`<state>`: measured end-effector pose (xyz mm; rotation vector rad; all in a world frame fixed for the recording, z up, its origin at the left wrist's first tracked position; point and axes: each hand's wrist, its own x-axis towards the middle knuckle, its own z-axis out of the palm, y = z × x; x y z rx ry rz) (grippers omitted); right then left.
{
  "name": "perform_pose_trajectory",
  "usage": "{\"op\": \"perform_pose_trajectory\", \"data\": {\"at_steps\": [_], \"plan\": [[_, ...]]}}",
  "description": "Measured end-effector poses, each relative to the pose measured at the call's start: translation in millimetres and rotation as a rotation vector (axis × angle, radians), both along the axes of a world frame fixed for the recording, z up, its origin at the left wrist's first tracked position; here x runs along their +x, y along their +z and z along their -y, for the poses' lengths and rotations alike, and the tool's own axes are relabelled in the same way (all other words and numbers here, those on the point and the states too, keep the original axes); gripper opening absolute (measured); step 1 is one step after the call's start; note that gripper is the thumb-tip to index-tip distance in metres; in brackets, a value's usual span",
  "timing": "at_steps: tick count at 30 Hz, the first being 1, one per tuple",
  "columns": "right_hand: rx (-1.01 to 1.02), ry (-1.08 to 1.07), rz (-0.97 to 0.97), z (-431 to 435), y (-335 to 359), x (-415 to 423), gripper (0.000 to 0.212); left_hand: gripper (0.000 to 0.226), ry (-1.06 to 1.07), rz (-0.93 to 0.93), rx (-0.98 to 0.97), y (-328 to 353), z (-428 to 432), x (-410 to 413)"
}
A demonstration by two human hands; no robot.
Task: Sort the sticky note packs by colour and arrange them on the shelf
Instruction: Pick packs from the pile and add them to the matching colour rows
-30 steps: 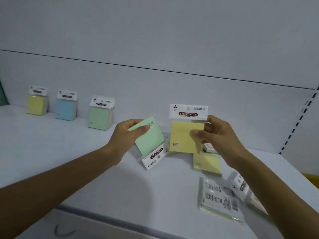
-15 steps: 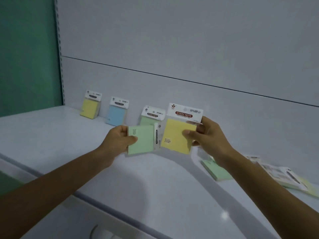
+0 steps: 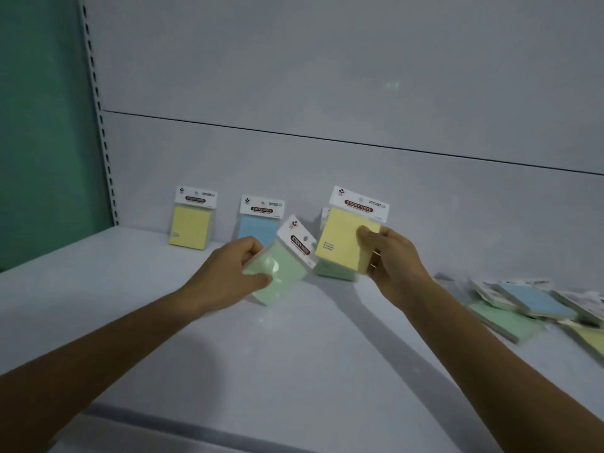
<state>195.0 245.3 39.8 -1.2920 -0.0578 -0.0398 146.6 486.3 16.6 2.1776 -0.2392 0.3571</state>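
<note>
Standing green pack (image 3: pixel 333 273) mostly behind the held yellow pack (image 3: pixel 346 243) (loose pile (image 3: pixel 536 305) cut by right edge)

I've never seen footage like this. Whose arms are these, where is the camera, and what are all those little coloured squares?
No machine here: a person wears a camera on the head, looking down at both bare hands. The left hand holds a green sticky note pack; the right hand holds a yellow pack. On the white shelf, a yellow pack and a blue pack stand against the back wall. A third standing pack, green, is mostly hidden behind the held ones. Loose packs lie unsorted on the right.
</note>
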Motion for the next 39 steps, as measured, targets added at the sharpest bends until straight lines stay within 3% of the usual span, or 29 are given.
{"op": "perform_pose_trajectory", "data": {"at_steps": [6, 10, 17, 26, 30, 33, 39], "plan": [[-0.083, 0.054, 0.021, -72.0, -2.3, -1.2, 0.023, 0.028, 0.051, -0.038, -0.433, 10.1, -67.6, 26.8], [-0.172, 0.123, 0.054, -136.4, -5.6, 8.5, 0.022, 0.025, 0.242, 0.062, -0.721, 9.4, -116.2, 46.7], [-0.309, 0.099, 0.029, -237.3, -30.5, 37.8, 0.021, 0.031, 0.462, 0.133, -0.996, -16.4, -158.9, 59.2], [-0.322, -0.008, 0.066, -286.8, -26.4, 75.8, 0.022, 0.029, 0.612, 0.181, -1.067, -20.4, -170.0, 63.3], [-0.217, 0.037, 0.03, -291.0, -22.4, 75.5, 0.016, 0.024, 0.387, 0.128, -1.167, -10.0, -169.4, 59.2], [-0.176, 0.125, 0.077, -284.3, -14.2, 64.3, 0.025, 0.016, 0.197, 0.101, -1.092, -4.2, -159.7, 55.9], [-0.118, 0.258, 0.183, -264.7, -1.6, 47.1, 0.032, 0.045, -0.026, 0.076, -1.051, 2.6, -151.9, 48.1]]}}
